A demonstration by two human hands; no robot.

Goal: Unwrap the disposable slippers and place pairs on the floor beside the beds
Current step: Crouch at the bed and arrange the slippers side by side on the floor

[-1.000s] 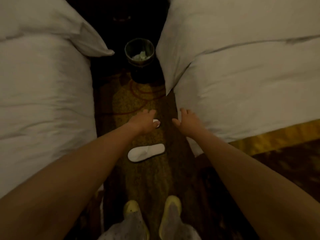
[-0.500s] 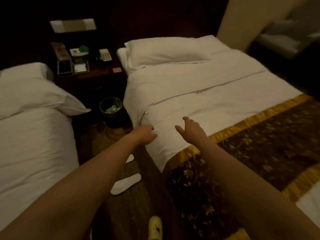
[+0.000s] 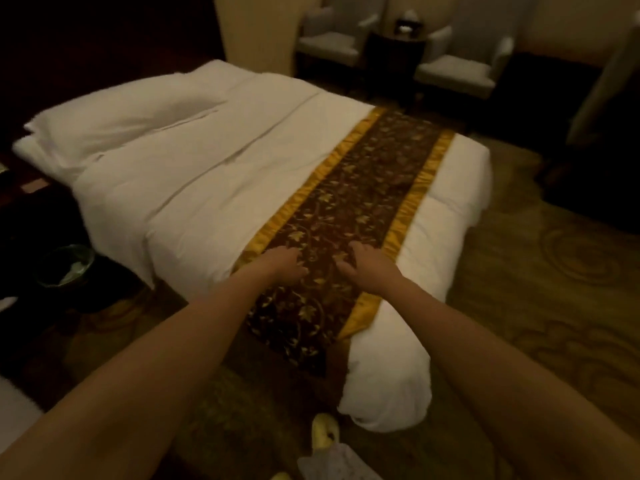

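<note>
No slippers show in the head view now. Both arms stretch forward over the right-hand bed, a white bed with a brown and gold runner across its foot. My left hand hovers over the runner's left edge, fingers loosely curled, holding nothing. My right hand hangs beside it over the runner, fingers apart and empty. A white pillow lies at the head of the bed on the left.
A dark waste bin with paper in it stands on the floor left of the bed. Two pale armchairs flank a small dark table at the back. Patterned carpet spreads to the right. My yellow shoe shows below.
The view has swung right and up from the gap between the beds. The white slippers on the floor have left the view. Both hands now hang over the bed runner.
</note>
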